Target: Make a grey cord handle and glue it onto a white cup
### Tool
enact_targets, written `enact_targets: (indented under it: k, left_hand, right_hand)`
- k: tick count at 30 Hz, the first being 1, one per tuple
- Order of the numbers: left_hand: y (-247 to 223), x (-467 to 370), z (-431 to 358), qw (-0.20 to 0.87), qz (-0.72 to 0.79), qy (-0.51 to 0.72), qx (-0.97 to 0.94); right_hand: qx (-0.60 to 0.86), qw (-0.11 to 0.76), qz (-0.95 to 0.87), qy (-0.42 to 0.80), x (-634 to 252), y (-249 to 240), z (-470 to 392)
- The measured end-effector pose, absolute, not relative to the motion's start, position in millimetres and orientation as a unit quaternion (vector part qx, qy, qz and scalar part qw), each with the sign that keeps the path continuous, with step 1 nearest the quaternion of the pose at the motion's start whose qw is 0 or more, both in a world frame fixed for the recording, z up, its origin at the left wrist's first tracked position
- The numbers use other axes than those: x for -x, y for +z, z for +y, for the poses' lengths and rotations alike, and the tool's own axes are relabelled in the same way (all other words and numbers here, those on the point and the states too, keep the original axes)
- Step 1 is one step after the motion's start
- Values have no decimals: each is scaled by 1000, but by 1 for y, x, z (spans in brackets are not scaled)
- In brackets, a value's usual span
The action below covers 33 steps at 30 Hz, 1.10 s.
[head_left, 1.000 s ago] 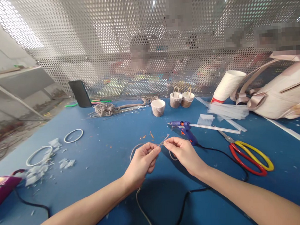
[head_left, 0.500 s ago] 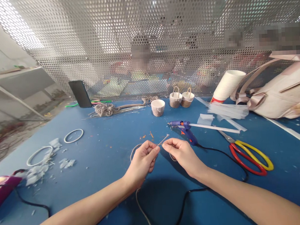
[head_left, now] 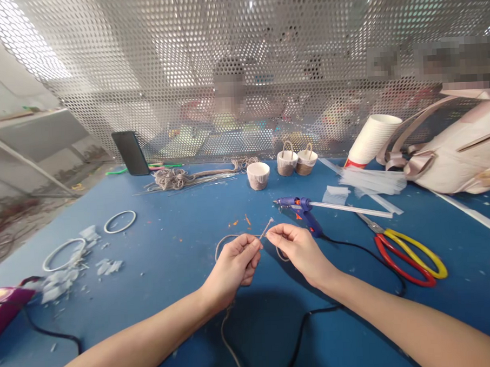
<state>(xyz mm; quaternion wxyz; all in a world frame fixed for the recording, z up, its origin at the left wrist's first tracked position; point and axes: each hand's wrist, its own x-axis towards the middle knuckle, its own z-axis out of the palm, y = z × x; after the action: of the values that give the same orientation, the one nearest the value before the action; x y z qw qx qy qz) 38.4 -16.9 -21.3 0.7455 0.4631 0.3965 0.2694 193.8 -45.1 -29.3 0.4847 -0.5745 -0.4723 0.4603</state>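
Over the middle of the blue table my left hand [head_left: 237,265] pinches a thin grey-beige cord [head_left: 231,342] between thumb and forefinger. A short end of it sticks up past the fingertips. Close beside it, my right hand [head_left: 300,251] is closed in a pinch on the same cord, a small loop hanging below its fingers. The cord arcs behind my left hand, and a long length runs down to the near edge. Just beyond my right hand lies a purple-blue glue gun [head_left: 300,207] with a clear glue stick in its back. A wrapped small cup [head_left: 258,176] stands farther back.
Red-and-yellow-handled scissors [head_left: 410,254] lie at the right. Two handled cups [head_left: 287,163], a stack of paper cups [head_left: 373,140], a pale bag [head_left: 458,147], a cord bundle [head_left: 172,179] and a phone [head_left: 130,153] line the back. White rings [head_left: 120,222] and scraps lie left.
The cord's short end has tilted slightly and shifted a little left. My fingertips have moved slightly apart, with more cord showing between them. The objects on the table have stayed put.
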Motion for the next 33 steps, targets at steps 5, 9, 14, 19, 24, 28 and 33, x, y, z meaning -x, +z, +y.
enact_targets:
  k: [5,9,14,19,24,28,33]
  left_hand:
    - [-18,-39,-17,746,406,260,-459]
    - [-15,-39,-17,737,418,269,-457]
    - [-16,-40,-17,705,435,294,-476]
    - [-17,-40,-17,716,417,303,-470]
    - [-18,-38,-19,733,393,299,-468]
    - [-19,-38,-18,748,384,289,-458]
    - [-21,-37,-16,767,374,279,-439]
  right_hand:
    - [578,486,-472,456,-194,-29,-44]
    - [576,488,-473,454,-194,-29,-44]
    - [576,489,-471,456,-194,-30,-44]
    - [575,489,-471,457,-194,-30,-44]
    - [573,491,-470,457,-193,-29,-44]
    - [570,492,-472,458,-194,-30,-44]
    - [571,494,-474,453,-194,-31,-43]
